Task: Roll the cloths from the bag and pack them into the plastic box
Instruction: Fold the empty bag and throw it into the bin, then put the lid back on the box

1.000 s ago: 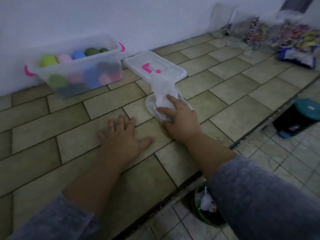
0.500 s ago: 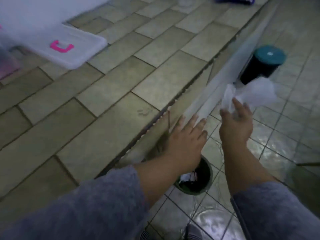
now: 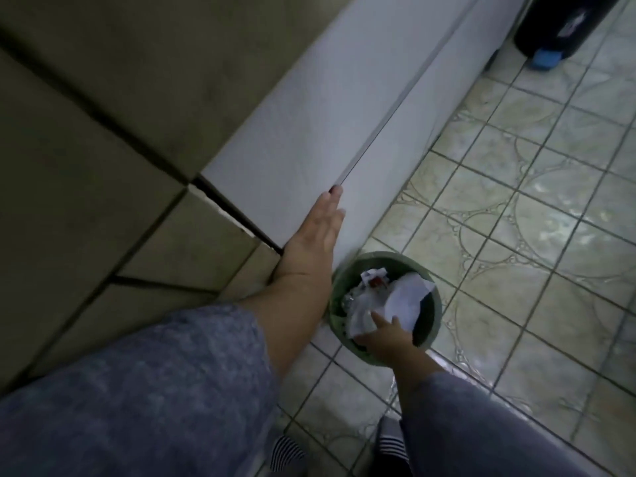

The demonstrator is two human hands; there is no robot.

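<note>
I am looking down past the counter edge to the floor. The plastic box and the cloths are out of view. My right hand [image 3: 385, 339] reaches into a small green bin [image 3: 434, 325] and holds a crumpled white plastic bag [image 3: 406, 299]. One finger lies straight on white scraps, and the bag covers the other fingers. My left hand [image 3: 315, 232] rests flat, fingers straight, against the white front face of the counter [image 3: 309, 132], just above the bin.
The tiled counter top [image 3: 103, 166] fills the left side. A black pedal bin [image 3: 550, 29] with a blue pedal stands on the tiled floor at the top right. My striped footwear [image 3: 285, 452] shows at the bottom.
My view has swung from the counter down to the floor. My right hand carried the white bag off the counter and down into the green bin. My left hand slid onto the counter's front.
</note>
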